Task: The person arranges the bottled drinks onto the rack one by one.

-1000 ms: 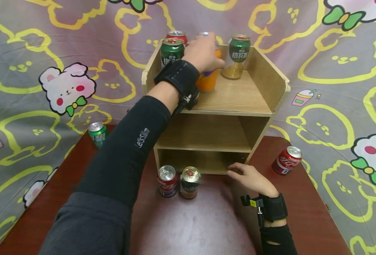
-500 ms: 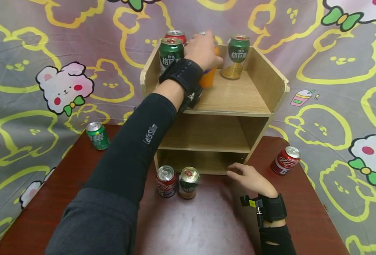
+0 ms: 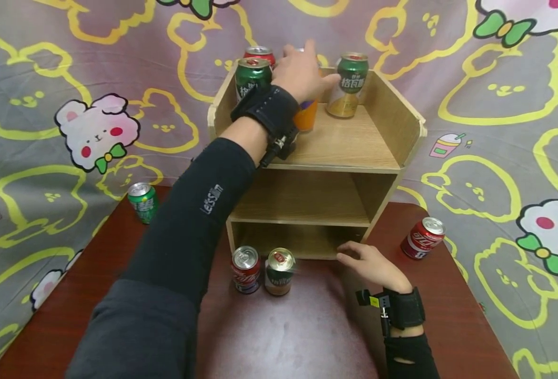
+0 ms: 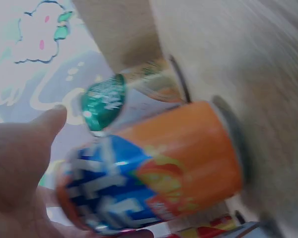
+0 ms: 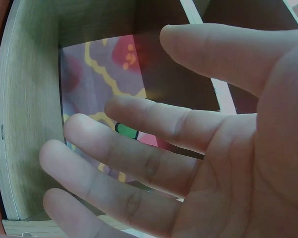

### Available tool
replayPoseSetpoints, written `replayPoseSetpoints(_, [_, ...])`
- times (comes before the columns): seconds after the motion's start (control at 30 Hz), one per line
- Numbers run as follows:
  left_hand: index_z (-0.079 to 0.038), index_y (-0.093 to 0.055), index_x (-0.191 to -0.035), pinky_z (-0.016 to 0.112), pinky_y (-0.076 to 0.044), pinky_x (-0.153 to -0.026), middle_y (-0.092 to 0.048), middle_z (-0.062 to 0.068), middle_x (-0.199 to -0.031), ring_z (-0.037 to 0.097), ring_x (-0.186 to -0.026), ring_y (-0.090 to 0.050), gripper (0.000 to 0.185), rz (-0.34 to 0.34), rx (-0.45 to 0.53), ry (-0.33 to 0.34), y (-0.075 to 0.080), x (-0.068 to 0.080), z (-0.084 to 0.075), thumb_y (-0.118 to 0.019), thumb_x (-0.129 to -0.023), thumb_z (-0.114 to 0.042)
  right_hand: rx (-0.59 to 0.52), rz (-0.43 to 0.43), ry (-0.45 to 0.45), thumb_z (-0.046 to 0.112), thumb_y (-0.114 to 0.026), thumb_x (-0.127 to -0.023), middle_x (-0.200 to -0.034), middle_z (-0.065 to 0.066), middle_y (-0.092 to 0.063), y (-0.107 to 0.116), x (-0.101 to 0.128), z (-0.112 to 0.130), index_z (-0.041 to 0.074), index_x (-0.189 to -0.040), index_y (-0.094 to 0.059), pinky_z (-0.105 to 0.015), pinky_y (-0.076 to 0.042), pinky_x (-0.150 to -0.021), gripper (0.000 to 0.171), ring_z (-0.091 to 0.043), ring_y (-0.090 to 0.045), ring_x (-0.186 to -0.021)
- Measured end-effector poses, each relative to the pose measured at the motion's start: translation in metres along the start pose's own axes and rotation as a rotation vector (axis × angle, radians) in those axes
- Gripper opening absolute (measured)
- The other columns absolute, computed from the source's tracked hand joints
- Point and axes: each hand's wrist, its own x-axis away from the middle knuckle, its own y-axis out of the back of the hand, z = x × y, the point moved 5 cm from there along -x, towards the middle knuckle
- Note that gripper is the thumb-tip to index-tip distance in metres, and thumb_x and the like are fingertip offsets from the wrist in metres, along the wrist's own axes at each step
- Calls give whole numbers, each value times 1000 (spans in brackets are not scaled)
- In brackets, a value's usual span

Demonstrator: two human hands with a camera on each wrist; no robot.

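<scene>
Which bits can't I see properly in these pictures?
Head view: most of the orange soda can, hidden by the left hand and black wristband.
Left wrist view: the orange soda can's lettering, blurred.
Left wrist view: a red-and-yellow thing, cut off by the bottom edge.

Head view: from above, forward and down; takes in table [image 3: 288, 337], shelf [image 3: 354, 145], both hands [image 3: 373, 267]. Left wrist view: sideways, close on orange can [image 4: 203, 153], which head view shares. Right wrist view: close, past fingers [image 5: 124, 153] into shelf, also shared with head view.
</scene>
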Motion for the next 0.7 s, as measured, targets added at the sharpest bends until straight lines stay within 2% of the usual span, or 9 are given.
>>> replayPoseSetpoints(0.17, [-21, -16, -152, 32, -42, -94, -33, 12, -142, 23, -122, -45, 68, 1, -46, -63, 20, 20, -3, -35, -95, -54, 0, 10, -2, 35, -53, -97, -116, -12, -62, -2, 0, 1, 0, -122, -59, -46, -49, -84, 43, -28, -58, -104])
replayPoseSetpoints(0.27, [-17, -35, -142, 27, -45, -79, -48, 6, -121, 18, -103, -53, 53, -5, -94, -159, 28, 35, -1, -35, -96, -44, 2, 8, 2, 35, -54, -96, -116, -13, -62, -3, -1, 1, 0, -122, -59, -46, -49, -84, 43, -28, -59, -103])
replayPoseSetpoints(0.37, [-14, -47, -126, 24, -40, -64, -50, 0, -100, 13, -83, -51, 40, -10, -99, -256, 32, 50, 6, -36, -96, -39, 18, 4, 16, 35, -54, -96, -116, -13, -62, -4, -2, 2, 0, -121, -60, -45, -49, -83, 43, -27, -59, -102])
replayPoseSetpoints(0.47, [-14, -54, -114, 24, -37, -59, -52, -1, -92, 12, -75, -50, 35, -25, -69, -323, 36, 66, 16, -38, -96, -39, 29, 4, 21, 36, -55, -96, -115, -12, -62, -5, -3, 1, 1, -121, -60, -44, -49, -82, 43, -25, -59, -100])
replayPoseSetpoints(0.53, [-14, -59, -113, 25, -40, -63, -58, -1, -96, 12, -78, -53, 36, -42, -33, -371, 38, 77, 23, -41, -96, -40, 32, 6, 23, 36, -55, -96, -115, -12, -62, -5, -3, 2, 1, -121, -60, -43, -49, -81, 43, -24, -59, -99])
replayPoseSetpoints(0.7, [-12, -64, -101, 28, -42, -72, -63, -1, -93, 12, -82, -55, 28, -49, 145, -475, 35, 106, 47, -50, -96, -36, 36, 7, 26, 36, -54, -96, -115, -12, -62, -5, -4, 2, 1, -121, -60, -44, -49, -81, 43, -25, -59, -100])
